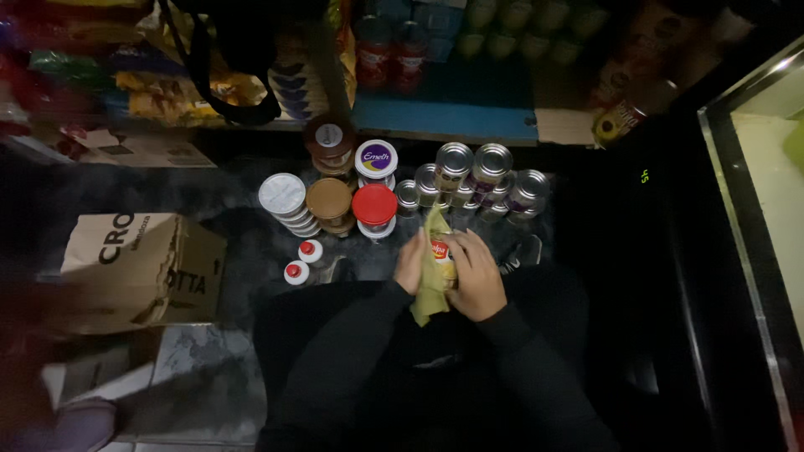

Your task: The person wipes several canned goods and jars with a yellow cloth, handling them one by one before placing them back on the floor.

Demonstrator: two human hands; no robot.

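Dim shop floor w/ dark mat (pixel 251 243), stocked shelves (pixel 444 117) behind. Both hands meet at centre, just in front of a cluster of silver-topped tins (pixel 473 180). Right hand (pixel 477 276) has fingers curled around a small can (pixel 441 255) w/ red-and-yellow label; left hand (pixel 410 261) presses a yellow-green cloth (pixel 431 289) against it, fingers closed on the fabric. Cloth wraps the can & hangs down toward the lap. To the left of the tins: stacked jars w/ white lid (pixel 282 193), brown lid (pixel 328 198), red lid (pixel 374 204), purple-and-white lid (pixel 376 159). Two small red-capped bottles (pixel 302 261) near the left sleeve. Cardboard box (pixel 142 268) lies farther left.
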